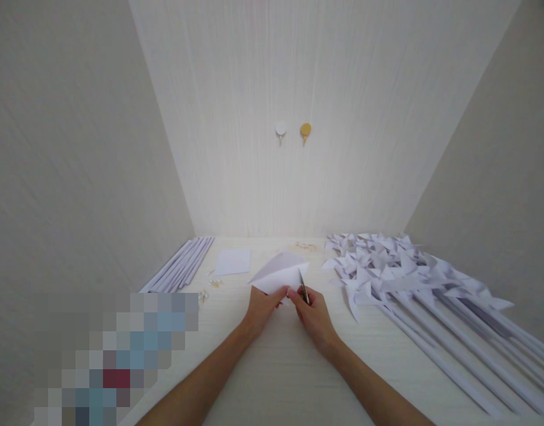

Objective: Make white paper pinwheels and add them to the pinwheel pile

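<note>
A folded sheet of white paper (278,273) is gripped along its near edge by my left hand (265,305), thumb on top and the other fingers hidden beneath. Close beside it, my right hand (315,313) is closed around what looks like a pair of scissors (303,288), with the narrow point upward by the paper's right side. Both thumbs nearly meet at the paper's near edge. Whether the blade touches the paper, I cannot tell.
Several paper pinwheels (378,260) on long paper sticks (436,325) lie heaped at the right. White paper squares (233,261) and rolled paper sticks (183,263) lie at the left, with small fastener-like bits (216,283) nearby. Walls enclose the table (272,378); two hooks (306,130) are behind.
</note>
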{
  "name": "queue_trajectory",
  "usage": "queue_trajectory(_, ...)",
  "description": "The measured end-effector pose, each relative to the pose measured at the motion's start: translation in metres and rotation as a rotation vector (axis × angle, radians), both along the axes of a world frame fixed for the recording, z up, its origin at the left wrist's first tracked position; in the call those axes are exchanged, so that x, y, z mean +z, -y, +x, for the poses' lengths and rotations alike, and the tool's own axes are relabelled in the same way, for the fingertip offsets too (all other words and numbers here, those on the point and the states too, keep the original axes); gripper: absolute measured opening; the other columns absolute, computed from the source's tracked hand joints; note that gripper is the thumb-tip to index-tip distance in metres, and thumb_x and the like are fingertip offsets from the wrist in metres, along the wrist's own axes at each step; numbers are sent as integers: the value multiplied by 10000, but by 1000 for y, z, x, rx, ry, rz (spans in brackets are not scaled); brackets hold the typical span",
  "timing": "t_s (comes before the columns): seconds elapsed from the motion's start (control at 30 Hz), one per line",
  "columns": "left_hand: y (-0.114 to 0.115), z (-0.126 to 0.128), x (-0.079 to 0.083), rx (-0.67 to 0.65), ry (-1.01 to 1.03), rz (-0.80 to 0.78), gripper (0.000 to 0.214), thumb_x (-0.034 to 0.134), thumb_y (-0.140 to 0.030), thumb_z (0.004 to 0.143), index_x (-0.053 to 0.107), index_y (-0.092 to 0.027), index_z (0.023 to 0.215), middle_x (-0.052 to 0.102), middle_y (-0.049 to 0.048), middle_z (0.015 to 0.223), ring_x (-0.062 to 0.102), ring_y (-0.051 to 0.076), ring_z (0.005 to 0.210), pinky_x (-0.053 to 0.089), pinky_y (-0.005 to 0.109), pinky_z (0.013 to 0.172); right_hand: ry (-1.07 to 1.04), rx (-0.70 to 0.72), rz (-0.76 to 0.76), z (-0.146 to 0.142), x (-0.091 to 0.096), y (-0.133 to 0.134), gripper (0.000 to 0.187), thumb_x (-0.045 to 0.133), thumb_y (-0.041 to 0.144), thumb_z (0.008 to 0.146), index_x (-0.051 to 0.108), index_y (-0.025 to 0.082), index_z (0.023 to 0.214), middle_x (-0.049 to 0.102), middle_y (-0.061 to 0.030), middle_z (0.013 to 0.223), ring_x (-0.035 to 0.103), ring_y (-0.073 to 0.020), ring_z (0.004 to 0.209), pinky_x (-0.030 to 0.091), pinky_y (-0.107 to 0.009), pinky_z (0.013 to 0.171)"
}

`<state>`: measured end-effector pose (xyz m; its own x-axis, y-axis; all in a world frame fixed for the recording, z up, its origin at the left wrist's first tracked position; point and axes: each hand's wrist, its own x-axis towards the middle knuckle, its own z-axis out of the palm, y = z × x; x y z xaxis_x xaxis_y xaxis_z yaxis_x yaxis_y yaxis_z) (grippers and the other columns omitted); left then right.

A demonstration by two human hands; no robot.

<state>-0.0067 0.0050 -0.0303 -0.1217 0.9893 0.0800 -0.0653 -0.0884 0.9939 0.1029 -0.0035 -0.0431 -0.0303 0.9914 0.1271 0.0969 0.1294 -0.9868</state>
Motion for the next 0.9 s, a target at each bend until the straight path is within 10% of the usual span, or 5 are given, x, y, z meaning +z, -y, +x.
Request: queue_trajectory(0.9, -1, 0, -5, -52, 101, -5, 226, 652, -318, 554, 510, -143, 567, 491, -37, 479, 406, 67, 406, 303, 193, 377, -4, 21, 2, 3, -1, -1, 278, 530, 381, 681, 377, 189, 550, 288, 88, 429, 236, -61, 404, 169, -228, 413)
